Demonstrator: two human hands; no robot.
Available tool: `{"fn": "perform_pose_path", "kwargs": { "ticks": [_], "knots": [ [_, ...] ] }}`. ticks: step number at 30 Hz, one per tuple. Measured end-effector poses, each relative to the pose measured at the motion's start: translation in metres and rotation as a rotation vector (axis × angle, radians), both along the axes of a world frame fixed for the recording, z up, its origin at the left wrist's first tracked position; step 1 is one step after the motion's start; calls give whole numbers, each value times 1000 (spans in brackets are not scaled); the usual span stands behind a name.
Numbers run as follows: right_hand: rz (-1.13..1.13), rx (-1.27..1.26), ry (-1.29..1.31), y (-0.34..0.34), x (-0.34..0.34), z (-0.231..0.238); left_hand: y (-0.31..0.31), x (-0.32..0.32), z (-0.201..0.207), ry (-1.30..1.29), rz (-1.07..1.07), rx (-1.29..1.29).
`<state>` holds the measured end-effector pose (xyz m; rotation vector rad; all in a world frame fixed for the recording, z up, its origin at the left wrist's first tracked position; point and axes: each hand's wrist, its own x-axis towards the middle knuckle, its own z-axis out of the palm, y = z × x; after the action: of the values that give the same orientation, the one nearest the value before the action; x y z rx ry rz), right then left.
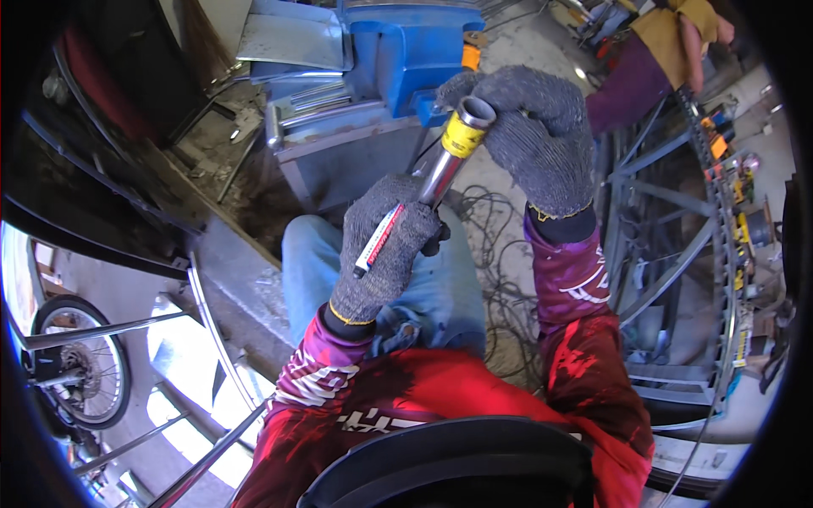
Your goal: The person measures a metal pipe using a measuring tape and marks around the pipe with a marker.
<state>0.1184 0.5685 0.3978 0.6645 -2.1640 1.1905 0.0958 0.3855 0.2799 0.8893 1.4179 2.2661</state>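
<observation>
Marking a steel tube held in both gloved hands, above the lap and in front of the blue bench vise [406,51].

Left hand [385,250] is clenched around a red-white-blue marker pen [378,240] and the lower tube; right hand [533,135] grasps the open top end of the polished tube [449,161], by its yellow label band [463,134]. Judgement: steady the tube with the right hand, let the pen tip ride the curve. No containers identifiable; tube bore looks empty.
</observation>
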Motion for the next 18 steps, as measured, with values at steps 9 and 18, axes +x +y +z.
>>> {"fn": "perform_pose_path", "kwargs": {
  "ticks": [9,18],
  "knots": [
    [129,-162,-111,7,9,-6,-4,8,5,294,191,-56],
    [193,-96,-44,12,3,-10,-6,13,11,173,168,-101]
  ]
}}
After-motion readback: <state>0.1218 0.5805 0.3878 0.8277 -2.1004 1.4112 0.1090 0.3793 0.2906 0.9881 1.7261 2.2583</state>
